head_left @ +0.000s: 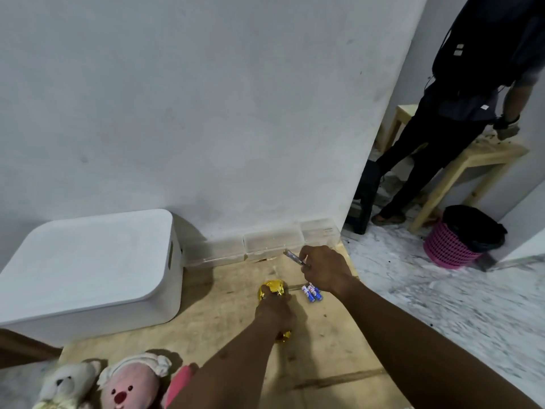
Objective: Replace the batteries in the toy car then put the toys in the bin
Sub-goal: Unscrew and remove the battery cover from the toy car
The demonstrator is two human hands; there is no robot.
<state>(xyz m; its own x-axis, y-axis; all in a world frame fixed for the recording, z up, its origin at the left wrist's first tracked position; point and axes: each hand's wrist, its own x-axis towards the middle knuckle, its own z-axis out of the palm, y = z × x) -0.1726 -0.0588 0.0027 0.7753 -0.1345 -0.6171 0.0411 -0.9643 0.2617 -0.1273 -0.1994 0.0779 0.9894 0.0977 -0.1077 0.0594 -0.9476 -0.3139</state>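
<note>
Fingers point(280, 301) of the left hand point(275, 312) are curled over the gold toy car point(272, 287), gripping it and pressing it down on the pale wooden tabletop point(324, 364). Fingers point(305, 258) of the right hand point(323, 268) pinch a slim tool point(295, 258), held above the tabletop and beyond the car. Blue batteries point(312, 292) lie together on the wood just right of the car, beside the right wrist.

Surface: the tabletop is scuffed and marked with dark smudges. A white bin point(88, 270) with its lid on stands at the left, against the wall. A row of clear plastic boxes point(272, 242) runs along the foot of the wall behind the hands. Two plush toys, a white bear point(69, 382) and a pink one point(129, 385), sit at the near left edge.

Room: a plain white wall point(206, 113) closes the back. To the right lies a grey-veined marble floor point(442, 305). Farther back stand a pink basket point(451, 249) lined with a black bag, a light wooden table point(477, 154) and a second person point(442, 128) in dark clothes beside it.
</note>
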